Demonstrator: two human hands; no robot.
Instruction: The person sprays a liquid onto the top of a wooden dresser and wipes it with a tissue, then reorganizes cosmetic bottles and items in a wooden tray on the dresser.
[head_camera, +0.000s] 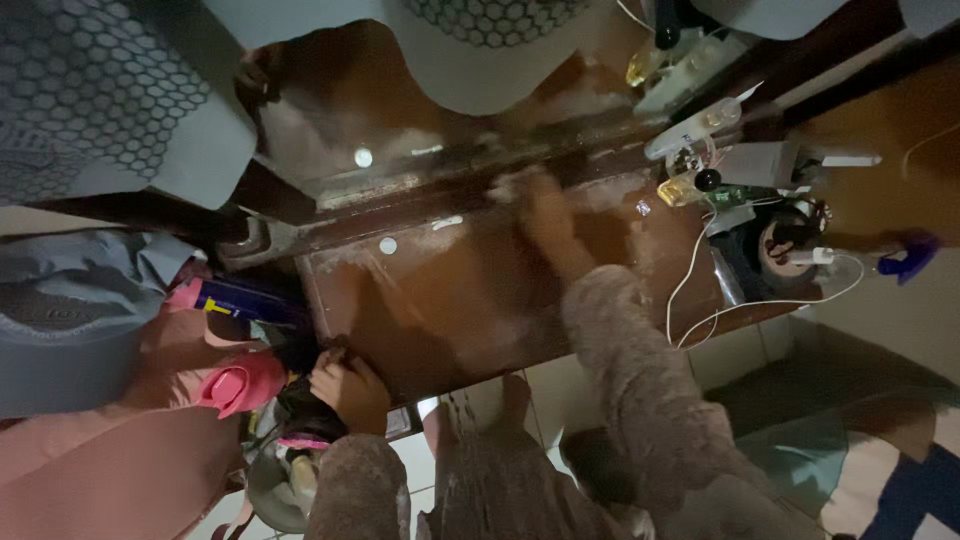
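1. The right hand (535, 215) is stretched out over the brown wooden tabletop (440, 300), fingers extended and lying close together, pressed flat on the surface near its far edge. It is blurred, so I cannot tell whether a pale cloth or only dust sits under the fingertips; a whitish smear shows just beyond them.
2. The left hand (350, 390) is at the near left corner of the tabletop, fingers curled together. It seems to grip the table's edge or a dark thing there; the dim light hides which.
3. The tabletop lies directly under the right palm and runs from there towards the left hand, so both hands touch or border it. Pale dusty streaks cross the wood, and two small round white spots (387, 245) sit to the left of the right hand.
4. The right forearm, in a fuzzy grey-brown sleeve (640, 370), reaches up and away from the body across the table. The left sleeve of the same fabric is bent short, with the hand held close to the body.
5. Just left of the left hand lie a pink cap-like thing (240, 385) and a blue tube with a pink end (240, 298).
6. To the right of the right hand, a white cable (690, 290) loops over the table's edge near a clutter of small bottles (690, 165).
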